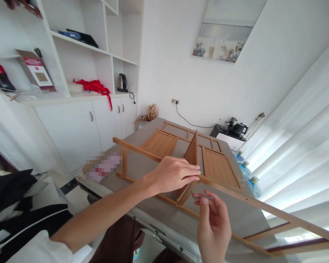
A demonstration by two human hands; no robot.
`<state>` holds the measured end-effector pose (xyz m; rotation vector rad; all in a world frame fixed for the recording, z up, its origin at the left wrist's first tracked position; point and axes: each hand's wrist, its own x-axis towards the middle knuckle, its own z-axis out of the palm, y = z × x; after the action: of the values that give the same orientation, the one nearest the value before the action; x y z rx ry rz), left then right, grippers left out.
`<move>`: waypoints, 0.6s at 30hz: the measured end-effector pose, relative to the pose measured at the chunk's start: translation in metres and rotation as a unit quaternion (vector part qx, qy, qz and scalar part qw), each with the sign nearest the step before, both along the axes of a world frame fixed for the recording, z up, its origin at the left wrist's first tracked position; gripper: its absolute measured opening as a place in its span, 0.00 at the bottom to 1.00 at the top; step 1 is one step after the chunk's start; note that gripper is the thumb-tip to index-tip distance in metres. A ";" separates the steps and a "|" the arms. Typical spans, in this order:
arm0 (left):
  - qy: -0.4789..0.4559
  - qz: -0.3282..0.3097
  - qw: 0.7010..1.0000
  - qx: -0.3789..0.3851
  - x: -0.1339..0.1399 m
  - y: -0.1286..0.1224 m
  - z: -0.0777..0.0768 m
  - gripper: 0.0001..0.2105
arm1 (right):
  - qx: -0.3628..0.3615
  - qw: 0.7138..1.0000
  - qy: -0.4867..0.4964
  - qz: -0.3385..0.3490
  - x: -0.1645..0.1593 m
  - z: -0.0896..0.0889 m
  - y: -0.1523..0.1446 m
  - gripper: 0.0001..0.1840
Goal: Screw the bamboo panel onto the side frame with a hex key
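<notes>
A light-brown wooden frame [230, 187] stands on its side on the grey table [137, 160], its long upper rail running across in front of me. An upright wooden panel [191, 151] meets this rail near the middle. My left hand [174, 175] lies over the rail at that joint, fingers closed on it; their undersides are hidden. Just below and right of the joint, my right hand [215, 224] pinches a small bent metal hex key [207, 198] between thumb and fingers. The key's short end points toward the panel and appears apart from the wood.
Flat wooden panels [160, 143] lie farther back on the table. At the left edge is a blurred-out packet [105, 167]. A black kettle [239, 129] stands on a small cabinet behind, and water bottles [245, 170] line the curtain side. White shelves [83, 45] rise at the left.
</notes>
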<state>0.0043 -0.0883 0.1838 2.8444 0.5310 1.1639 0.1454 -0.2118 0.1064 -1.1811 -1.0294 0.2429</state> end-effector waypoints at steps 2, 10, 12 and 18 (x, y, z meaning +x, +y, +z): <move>0.009 -0.006 1.000 -0.003 -0.004 0.002 0.001 0.13 | 0.056 0.997 -0.027 -0.034 0.000 0.009 0.010 0.12; 0.038 -0.070 0.995 -0.053 -0.064 0.016 0.049 0.12 | 0.050 0.952 -0.289 -0.086 0.000 0.037 0.037 0.10; 0.082 -0.102 0.986 -0.100 -0.092 0.027 0.071 0.11 | 0.050 0.932 -0.342 -0.106 -0.003 0.042 0.038 0.10; 0.081 0.131 0.966 -0.209 -0.185 0.098 0.105 0.17 | 0.086 0.963 -0.249 -0.052 -0.026 0.041 0.039 0.13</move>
<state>-0.1803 0.0095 0.2892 2.5609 1.0498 0.7299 0.1192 -0.1727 0.1473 -1.1584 -1.3901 -0.2375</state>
